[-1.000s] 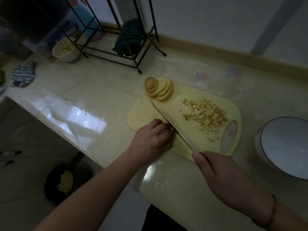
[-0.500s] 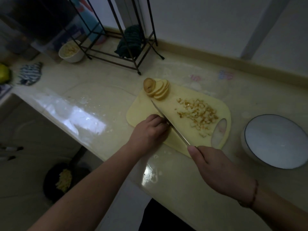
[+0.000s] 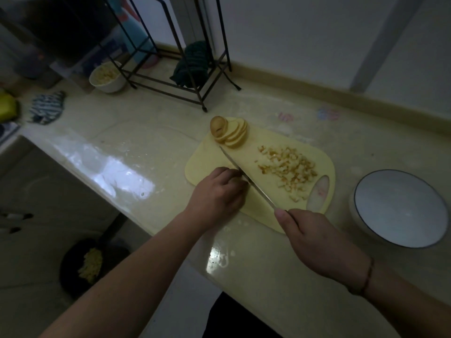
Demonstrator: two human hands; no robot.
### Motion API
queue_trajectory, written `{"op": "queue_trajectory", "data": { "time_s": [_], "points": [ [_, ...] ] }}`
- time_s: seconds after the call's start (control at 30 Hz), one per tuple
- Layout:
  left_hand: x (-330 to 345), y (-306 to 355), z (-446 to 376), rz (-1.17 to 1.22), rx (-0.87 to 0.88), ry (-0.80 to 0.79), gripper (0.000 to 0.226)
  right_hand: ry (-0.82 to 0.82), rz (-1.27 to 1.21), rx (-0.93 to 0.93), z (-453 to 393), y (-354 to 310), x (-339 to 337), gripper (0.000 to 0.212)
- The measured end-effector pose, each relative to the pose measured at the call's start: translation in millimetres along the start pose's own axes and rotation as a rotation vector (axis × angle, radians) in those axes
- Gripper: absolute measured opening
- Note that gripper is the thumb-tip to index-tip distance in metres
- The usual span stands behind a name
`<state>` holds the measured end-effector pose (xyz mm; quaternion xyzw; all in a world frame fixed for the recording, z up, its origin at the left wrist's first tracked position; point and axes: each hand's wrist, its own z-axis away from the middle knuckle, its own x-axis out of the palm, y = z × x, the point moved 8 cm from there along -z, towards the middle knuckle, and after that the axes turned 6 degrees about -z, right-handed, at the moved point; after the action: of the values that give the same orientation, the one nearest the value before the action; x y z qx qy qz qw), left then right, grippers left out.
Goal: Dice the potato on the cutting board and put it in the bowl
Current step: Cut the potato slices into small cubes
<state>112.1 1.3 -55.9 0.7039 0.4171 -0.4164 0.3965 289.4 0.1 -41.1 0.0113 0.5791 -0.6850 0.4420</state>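
Two bare hands work over the pale yellow plastic cutting board point(image 3: 207, 157). We curl our left hand point(image 3: 217, 193) knuckles-up on the near edge of the board, fingers closed over something hidden, against the blade. Our right hand point(image 3: 314, 242) grips the handle of the long steel knife point(image 3: 246, 178). Diced potato pile point(image 3: 288, 170) lies mid-board, fanned potato slices point(image 3: 230, 134) at the far corner. The white dark-rimmed bowl point(image 3: 400, 208) sits right of the board.

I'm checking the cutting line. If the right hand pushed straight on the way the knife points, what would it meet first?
Probably the potato slices at the board's far corner: the right hand aims the knife up-left toward them, passing the left hand.
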Motion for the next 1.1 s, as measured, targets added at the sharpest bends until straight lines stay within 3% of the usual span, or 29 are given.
{"op": "queue_trajectory", "data": {
  "time_s": [0.47,0.7,1.1],
  "points": [
    [6.5,-9.9,-8.7,0.022,-0.004,-0.085,0.027,-0.054,0.014,0.075,9.0,1.0,-0.7,0.055],
    [2.4,-8.9,-11.4,0.067,-0.002,-0.037,0.023,-0.082,0.07,0.074,-6.8,-7.1,11.2,0.049],
    [7.7,-15.4,-8.7,0.079,-0.026,-0.11,0.026,-0.014,0.023,0.072,-0.5,-5.8,2.1,0.052]
  ]
}}
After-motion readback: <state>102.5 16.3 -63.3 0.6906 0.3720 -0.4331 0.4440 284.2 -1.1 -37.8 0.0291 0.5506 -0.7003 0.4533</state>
